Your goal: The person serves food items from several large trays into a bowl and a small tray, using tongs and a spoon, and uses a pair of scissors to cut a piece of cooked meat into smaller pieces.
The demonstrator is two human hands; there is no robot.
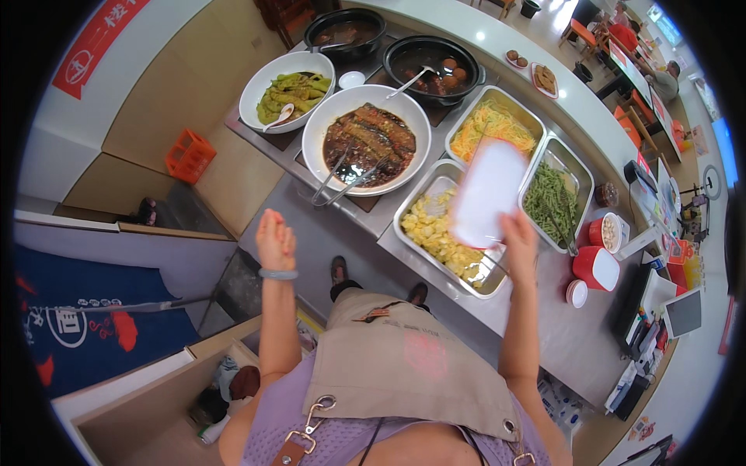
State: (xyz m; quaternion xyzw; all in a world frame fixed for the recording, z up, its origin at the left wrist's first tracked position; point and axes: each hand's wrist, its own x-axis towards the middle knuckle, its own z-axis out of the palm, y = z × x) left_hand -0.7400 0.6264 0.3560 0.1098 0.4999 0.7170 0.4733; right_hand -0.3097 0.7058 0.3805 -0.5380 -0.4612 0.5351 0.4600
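Note:
My right hand [517, 242] grips one end of a white rectangular plate with a red rim [489, 195], somewhat blurred, above the inner edges of the metal food trays. Beneath and beside the plate lie a tray of yellow scrambled egg [431, 233], a tray of shredded vegetables [495, 128] and a tray of green beans [551, 195] with tongs. My left hand [276, 240], with a bracelet at the wrist, hangs over the floor left of the counter with its fingers curled; nothing shows in it. Metal tongs [344, 180] rest in a white bowl of braised eggplant [370, 145].
A bowl of green peppers [294, 96] and two black pots [431, 70] [345, 35] stand at the back. Red plates [594, 268] are stacked at right, near small bowls [576, 293]. An orange crate [190, 156] sits on the left. People sit beyond the ledge.

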